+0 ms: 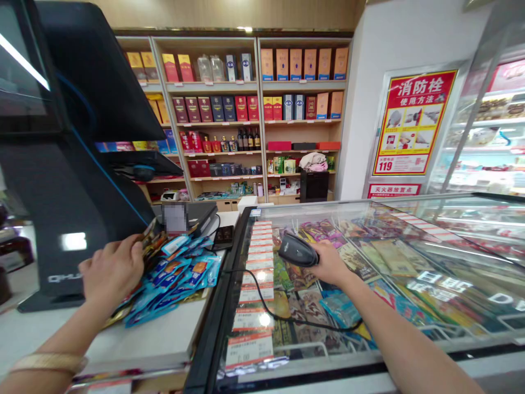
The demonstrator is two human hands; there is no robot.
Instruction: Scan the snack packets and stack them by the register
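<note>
One black handheld scanner point(298, 250) is grasped in the person's right hand point(330, 262), its head pointing left, over a glass-topped freezer point(223, 306). One black cable point(279, 316) loops across the glass. To the scanner's left, a heap of mostly blue snack packets point(176, 279), too overlapped to count, lies on a white counter point(164, 345). The left hand point(112, 269), with one bracelet point(49, 362) on its wrist, touches the heap's left edge, fingers curved; whether it grips a packet cannot be told. Beside it stands one dark checkout terminal point(82, 191). Behind, six orange boxes point(296, 64) line the upper right shelf.
</note>
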